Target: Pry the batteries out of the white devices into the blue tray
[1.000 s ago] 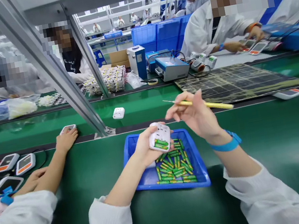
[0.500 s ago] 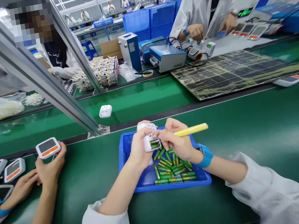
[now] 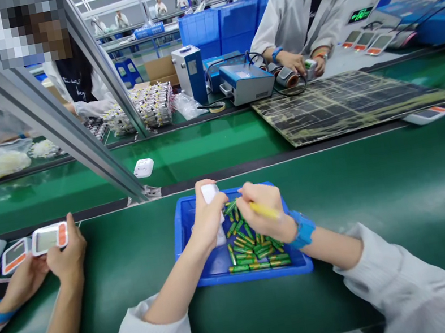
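My left hand [image 3: 207, 215] is wrapped round a small white plastic device [image 3: 210, 193], tilted on edge over the left part of a blue tray [image 3: 180, 237]. Fingers and thumb cover much of the device. My right hand [image 3: 265, 211] is closed round a yellow pen-like tool [image 3: 265, 210], its front end hidden by the fingers. That hand hovers over the tray, just right of the device and apart from it. Green batteries [image 3: 254, 247] lie loose in the tray, with a row along its near edge.
At left, a co-worker's hands [image 3: 63, 255] hold a white and orange display device [image 3: 49, 238], beside several similar ones. A metal post [image 3: 84, 139] rises at left. Beyond the bench edge, a white device [image 3: 144, 167] lies on the green belt; a dark panel [image 3: 349, 104] spans the right.
My left hand has turned the device so that its battery side no longer faces me. My right hand has drawn slightly away, and the yellow tool now points toward me. The co-worker's display device is lower.
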Available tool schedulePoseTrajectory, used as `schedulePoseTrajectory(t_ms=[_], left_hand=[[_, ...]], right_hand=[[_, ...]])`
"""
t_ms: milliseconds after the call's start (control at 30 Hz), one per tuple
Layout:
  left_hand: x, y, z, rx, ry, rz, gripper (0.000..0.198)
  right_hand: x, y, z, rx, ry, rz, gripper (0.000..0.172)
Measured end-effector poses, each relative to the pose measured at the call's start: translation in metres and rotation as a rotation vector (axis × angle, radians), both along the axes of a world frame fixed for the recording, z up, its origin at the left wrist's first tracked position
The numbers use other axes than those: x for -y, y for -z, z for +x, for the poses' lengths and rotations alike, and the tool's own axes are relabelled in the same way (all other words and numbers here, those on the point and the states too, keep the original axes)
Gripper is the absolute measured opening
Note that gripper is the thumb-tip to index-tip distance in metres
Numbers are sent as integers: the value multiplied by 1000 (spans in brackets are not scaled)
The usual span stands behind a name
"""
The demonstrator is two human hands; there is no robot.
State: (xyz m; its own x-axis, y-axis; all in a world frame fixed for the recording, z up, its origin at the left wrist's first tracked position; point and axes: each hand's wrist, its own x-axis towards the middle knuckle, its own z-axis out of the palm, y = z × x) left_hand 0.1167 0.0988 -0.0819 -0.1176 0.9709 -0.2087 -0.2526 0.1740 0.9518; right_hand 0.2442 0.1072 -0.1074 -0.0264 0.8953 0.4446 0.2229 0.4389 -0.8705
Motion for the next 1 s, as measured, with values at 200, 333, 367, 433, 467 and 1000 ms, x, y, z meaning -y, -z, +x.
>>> schedulePoseTrajectory(t_ms=[200,333,367,433,467,1000], left_hand=[[-3,-11,-3,391,111,-168,44],[-4,-14,-3,490,133,-197,43],[-5,-15,-3,495,127,-194,43],[-5,-16,-3,498,108,-192,42],[-5,-17,-3,497,99,-195,42],[1,-16,0,380,60,78,45]], right_hand=[[-1,2,4,-541,-90,-241,29],[4,0,4,-603,-219,-280,30],[4,0,4,-599,-226,-279,30],[4,1,5,-582,-227,-269,29],[4,1,5,-572,-220,-263,29],[-19,-9,7,-762,-437,-741,29]])
